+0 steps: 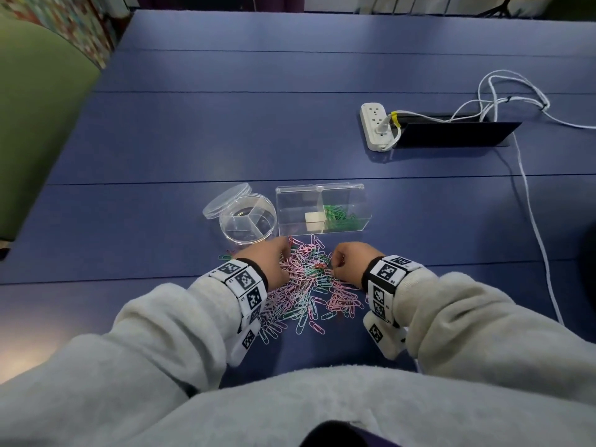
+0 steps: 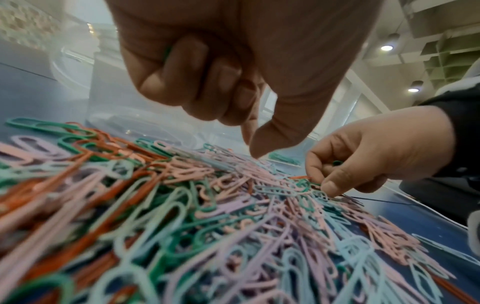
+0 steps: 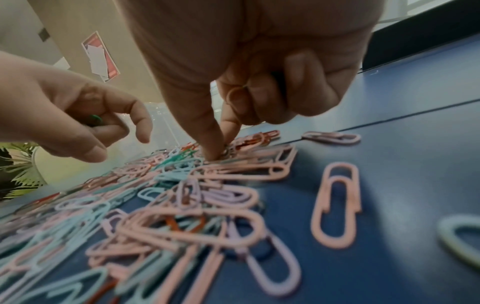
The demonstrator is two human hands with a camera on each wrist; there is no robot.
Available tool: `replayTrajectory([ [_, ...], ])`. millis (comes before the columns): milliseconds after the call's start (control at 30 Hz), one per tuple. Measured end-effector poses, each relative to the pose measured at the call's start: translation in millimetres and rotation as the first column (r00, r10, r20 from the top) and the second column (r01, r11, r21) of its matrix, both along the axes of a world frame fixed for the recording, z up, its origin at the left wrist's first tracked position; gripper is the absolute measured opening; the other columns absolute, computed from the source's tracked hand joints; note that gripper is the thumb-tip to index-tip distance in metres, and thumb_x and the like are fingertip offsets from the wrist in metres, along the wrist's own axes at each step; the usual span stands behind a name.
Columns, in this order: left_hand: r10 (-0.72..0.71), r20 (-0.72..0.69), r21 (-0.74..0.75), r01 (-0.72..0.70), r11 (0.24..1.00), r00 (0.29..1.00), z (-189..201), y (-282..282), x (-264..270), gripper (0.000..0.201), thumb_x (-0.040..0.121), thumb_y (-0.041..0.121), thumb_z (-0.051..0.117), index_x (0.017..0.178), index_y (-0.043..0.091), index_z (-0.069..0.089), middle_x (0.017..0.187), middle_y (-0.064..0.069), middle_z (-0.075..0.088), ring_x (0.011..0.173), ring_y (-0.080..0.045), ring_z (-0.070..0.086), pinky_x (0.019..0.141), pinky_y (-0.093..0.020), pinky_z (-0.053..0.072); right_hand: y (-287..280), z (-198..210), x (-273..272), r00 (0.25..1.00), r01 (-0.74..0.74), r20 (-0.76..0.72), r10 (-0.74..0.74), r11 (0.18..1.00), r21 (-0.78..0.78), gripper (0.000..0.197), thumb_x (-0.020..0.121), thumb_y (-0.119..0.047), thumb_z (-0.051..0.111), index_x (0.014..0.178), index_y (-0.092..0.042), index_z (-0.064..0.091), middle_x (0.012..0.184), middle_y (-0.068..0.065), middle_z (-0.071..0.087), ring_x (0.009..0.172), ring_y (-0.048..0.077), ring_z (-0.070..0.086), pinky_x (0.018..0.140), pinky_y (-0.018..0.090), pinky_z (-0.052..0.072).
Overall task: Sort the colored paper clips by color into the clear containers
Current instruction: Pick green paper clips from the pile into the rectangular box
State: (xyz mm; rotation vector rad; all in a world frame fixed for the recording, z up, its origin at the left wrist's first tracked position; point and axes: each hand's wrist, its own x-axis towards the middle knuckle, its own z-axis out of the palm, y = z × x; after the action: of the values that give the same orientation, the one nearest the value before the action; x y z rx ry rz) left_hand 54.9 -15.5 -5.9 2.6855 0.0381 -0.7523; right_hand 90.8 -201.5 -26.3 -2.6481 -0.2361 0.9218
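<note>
the mixed paper clips (image 1: pixel 306 285) lie heaped on the blue table (image 1: pixel 225 124), just before the clear containers (image 1: pixel 319 209); only green clips (image 1: pixel 338 216) are sorted, most remain; left hand (image 1: pixel 267 262) curls round green clips, right hand (image 1: pixel 350 262) round a pink clip (image 3: pixel 233 98), forefinger and thumb picking.

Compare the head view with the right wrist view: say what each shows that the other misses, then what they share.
Only the head view shows the green clips sorted in the rectangular container, the round divided container and the power strip. Only the right wrist view shows a pink clip tucked in the right hand. Both show the mixed clip pile and the left hand on it.
</note>
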Motion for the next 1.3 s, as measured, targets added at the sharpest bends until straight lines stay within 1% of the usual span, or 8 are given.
replayTrajectory([
  [167, -0.124, -0.003, -0.002, 0.124, 0.992, 0.992, 1, -22, 7, 0.017, 0.086, 0.036, 0.060, 0.098, 0.025, 0.058, 0.103, 0.006, 0.060, 0.091, -0.015, 0.057, 0.080, -0.029, 0.049, -7, -1, -1, 1.000, 0.020, -0.002, -0.020, 1.000, 0.013, 0.021, 0.084, -0.027, 0.069, 0.072, -0.023, 0.053, 0.080, -0.005, 0.058, 0.078, 0.015, 0.055, 0.068, 0.025, 0.043],
  [267, -0.197, -0.023, 0.038, 0.198, 0.979, 0.980, -3, -36, 11, 0.021, 0.087, 0.040, 0.059, 0.099, 0.023, 0.062, 0.104, 0.004, 0.063, 0.095, -0.017, 0.059, 0.078, -0.030, 0.048, -13, 0, -2, 0.998, 0.066, -0.010, -0.066, 0.998, 0.016, 0.027, 0.082, -0.029, 0.071, 0.066, -0.021, 0.051, 0.072, -0.009, 0.053, 0.077, 0.015, 0.054, 0.068, 0.025, 0.041],
  [467, -0.208, -0.037, 0.053, 0.210, 0.976, 0.977, -12, -44, 18, 0.009, 0.086, 0.032, 0.060, 0.091, 0.025, 0.058, 0.100, 0.003, 0.063, 0.091, -0.017, 0.058, 0.074, -0.029, 0.045, -25, 1, -8, 0.996, 0.085, 0.012, -0.085, 0.996, 0.024, 0.015, 0.085, -0.032, 0.067, 0.079, -0.023, 0.055, 0.074, -0.011, 0.052, 0.072, 0.012, 0.052, 0.066, 0.025, 0.041],
  [667, -0.199, -0.014, 0.001, 0.199, 0.980, 0.980, -15, -39, 16, 0.004, 0.086, 0.027, 0.057, 0.088, 0.025, 0.059, 0.097, 0.005, 0.063, 0.090, -0.015, 0.058, 0.079, -0.028, 0.047, -19, 2, -12, 0.998, 0.037, 0.050, -0.041, 0.996, 0.075, 0.013, 0.087, -0.025, 0.065, 0.098, -0.025, 0.060, 0.097, -0.008, 0.057, 0.090, 0.012, 0.054, 0.075, 0.022, 0.038],
  [767, -0.167, 0.011, -0.030, 0.167, 0.985, 0.986, -15, -33, 12, 0.007, 0.088, 0.031, 0.057, 0.085, 0.025, 0.057, 0.087, 0.008, 0.059, 0.083, -0.013, 0.056, 0.074, -0.025, 0.044, -13, 1, -11, 0.999, 0.012, 0.049, -0.015, 0.998, 0.059, 0.011, 0.088, -0.024, 0.063, 0.099, -0.025, 0.061, 0.111, -0.004, 0.062, 0.102, 0.016, 0.058, 0.077, 0.023, 0.040],
  [933, -0.055, 0.040, -0.148, 0.060, 0.987, 0.998, -14, -20, 8, 0.014, 0.093, 0.030, 0.052, 0.084, 0.021, 0.057, 0.079, 0.005, 0.056, 0.080, -0.016, 0.056, 0.073, -0.024, 0.044, -8, 2, -7, 0.998, 0.030, 0.060, -0.032, 0.999, 0.035, 0.006, 0.089, -0.017, 0.058, 0.093, -0.022, 0.059, 0.100, -0.002, 0.061, 0.098, 0.019, 0.059, 0.074, 0.024, 0.041],
  [1133, 0.155, 0.005, -0.296, -0.147, 0.944, 0.988, -3, -8, 6, 0.021, 0.096, 0.023, 0.035, 0.081, 0.015, 0.046, 0.068, 0.001, 0.046, 0.058, -0.013, 0.041, 0.052, -0.023, 0.036, -5, 6, -2, 1.000, -0.001, 0.018, 0.002, 1.000, -0.030, 0.006, 0.089, -0.018, 0.057, 0.092, -0.023, 0.058, 0.100, -0.003, 0.060, 0.094, 0.018, 0.058, 0.076, 0.025, 0.045],
  [1300, 0.305, -0.105, -0.448, -0.319, 0.835, 0.946, 1, 1, 4, 0.021, 0.089, 0.015, 0.049, 0.069, 0.018, 0.043, 0.073, -0.005, 0.065, 0.048, -0.010, 0.045, 0.046, -0.020, 0.034, 0, 10, -3, 1.000, -0.011, -0.022, 0.009, 0.996, -0.084, 0.005, 0.088, -0.020, 0.058, 0.089, -0.018, 0.062, 0.099, 0.002, 0.064, 0.086, 0.019, 0.058, 0.071, 0.027, 0.046],
])
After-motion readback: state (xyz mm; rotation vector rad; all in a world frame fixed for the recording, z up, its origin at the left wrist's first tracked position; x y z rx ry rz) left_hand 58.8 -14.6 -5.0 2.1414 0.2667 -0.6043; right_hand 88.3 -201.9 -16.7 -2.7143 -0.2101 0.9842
